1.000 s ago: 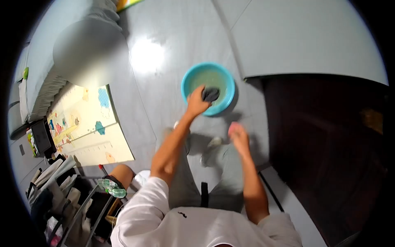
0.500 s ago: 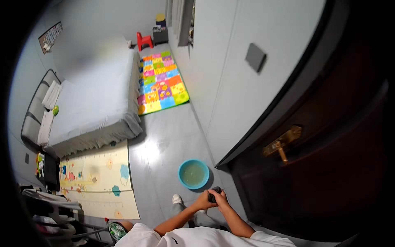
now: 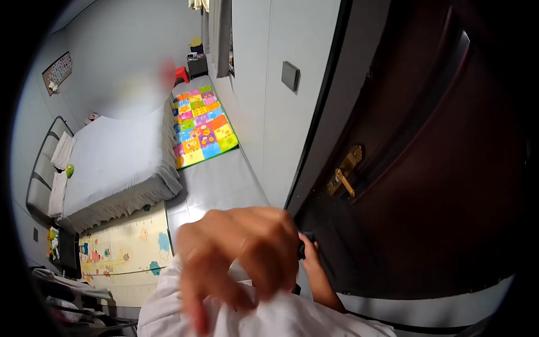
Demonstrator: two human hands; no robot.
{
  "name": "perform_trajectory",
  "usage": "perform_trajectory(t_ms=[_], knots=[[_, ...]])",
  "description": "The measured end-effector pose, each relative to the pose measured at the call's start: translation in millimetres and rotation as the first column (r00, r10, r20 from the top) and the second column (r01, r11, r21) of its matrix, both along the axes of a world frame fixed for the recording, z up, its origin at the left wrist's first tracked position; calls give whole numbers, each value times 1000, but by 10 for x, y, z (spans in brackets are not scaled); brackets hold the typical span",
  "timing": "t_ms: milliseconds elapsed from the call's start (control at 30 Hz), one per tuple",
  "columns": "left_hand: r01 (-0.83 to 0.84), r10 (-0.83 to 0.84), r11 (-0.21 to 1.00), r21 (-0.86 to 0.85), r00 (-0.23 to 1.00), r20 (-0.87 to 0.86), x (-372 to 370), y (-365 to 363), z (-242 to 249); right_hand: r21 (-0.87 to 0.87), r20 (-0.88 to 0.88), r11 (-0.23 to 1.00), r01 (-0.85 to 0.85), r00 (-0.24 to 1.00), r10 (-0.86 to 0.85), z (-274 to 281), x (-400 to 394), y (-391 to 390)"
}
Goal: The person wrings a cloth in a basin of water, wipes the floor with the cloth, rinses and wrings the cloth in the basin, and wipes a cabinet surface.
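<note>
My left hand point(image 3: 238, 253) is raised close to the camera, large and slightly blurred. Its back faces up, and its bent fingers hang down and apart with nothing visible between them. Lower and to the right, my right hand point(image 3: 312, 256) grips a dark, bunched cloth point(image 3: 304, 240). Much of that cloth is hidden behind my left hand. White fabric of my shirt point(image 3: 303, 314) shows beneath both hands. The blue basin of cloudy water seen earlier is out of sight now.
A dark wooden door point(image 3: 426, 196) with a brass handle point(image 3: 345, 182) stands at right. A wall switch point(image 3: 290, 76) is beside it. The bed point(image 3: 118, 163), colourful play mat point(image 3: 205, 129), cream mat point(image 3: 132, 247) and clothes rack point(image 3: 73, 292) lie ahead and left.
My left hand has let go of the dark cloth and come up towards the camera. My right hand keeps the cloth. The view has turned, shifting the door leftward.
</note>
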State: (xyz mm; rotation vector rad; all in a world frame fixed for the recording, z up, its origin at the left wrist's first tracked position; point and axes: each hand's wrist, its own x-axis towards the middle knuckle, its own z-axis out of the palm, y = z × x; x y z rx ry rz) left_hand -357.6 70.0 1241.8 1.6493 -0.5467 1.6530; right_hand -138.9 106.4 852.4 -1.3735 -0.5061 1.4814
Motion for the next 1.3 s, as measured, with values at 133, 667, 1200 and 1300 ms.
perform_trajectory(t_ms=[133,667,1200,1300], knots=[[-11,9,999,35,999,52,179,-369,472,14,15,994,104,994,-105,193,35,-155],[-802,756,520,-295,592,-279,272,-752,1045,-54,30,990,134,991,-132,216,-75,88],[252,-263,964,-90,953,-149,-605,1072,-166,128,-129,982,140,984,-123,265,-241,845],[-281,-11,903,-325,740,-673,-191,1579,-1131,242,-331,956,165,940,-79,233,-156,896]])
